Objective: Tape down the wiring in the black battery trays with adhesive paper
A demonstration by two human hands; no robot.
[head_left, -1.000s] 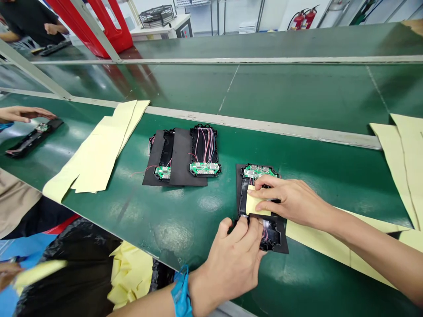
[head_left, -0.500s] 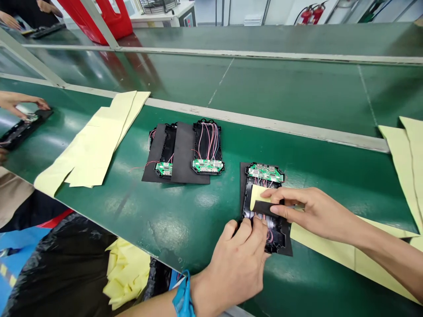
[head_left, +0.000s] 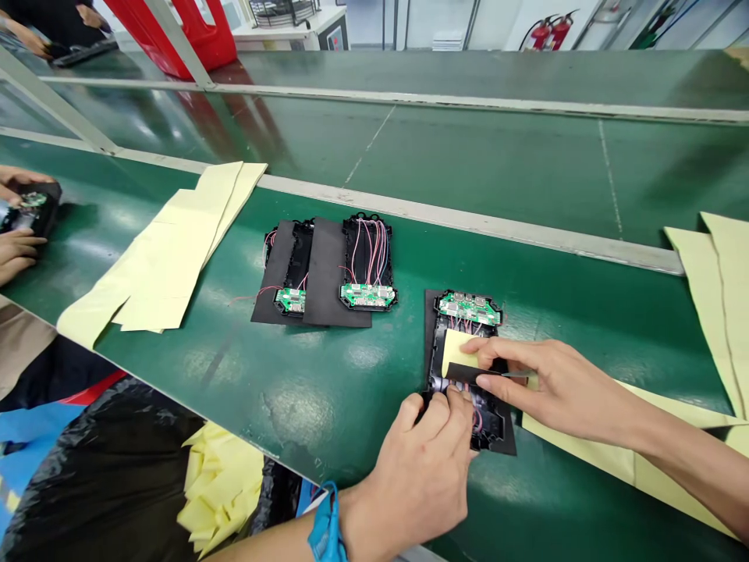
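In front of me a black plastic case lies on a black foam sheet. A green circuit board sits at its far end, with pink and white wires running down inside. My left hand is closed at the case's near left part, fingertips bent down onto it; they hide part of the wiring. Over the case's middle, my right hand pinches a black strip with yellow backing paper between thumb and fingers. A thin grey metal tool also shows in that hand.
Two similar open cases with black sheets lie further left. Yellow paper sheets rest beyond them, and more yellow paper at right. A co-worker's hands hold another case. A black-lined bin stands below the bench edge.
My right hand and the strip have shifted very slightly down, and more of the metal tool shows. My left hand stays in place. The co-worker's case has been turned and moved left.
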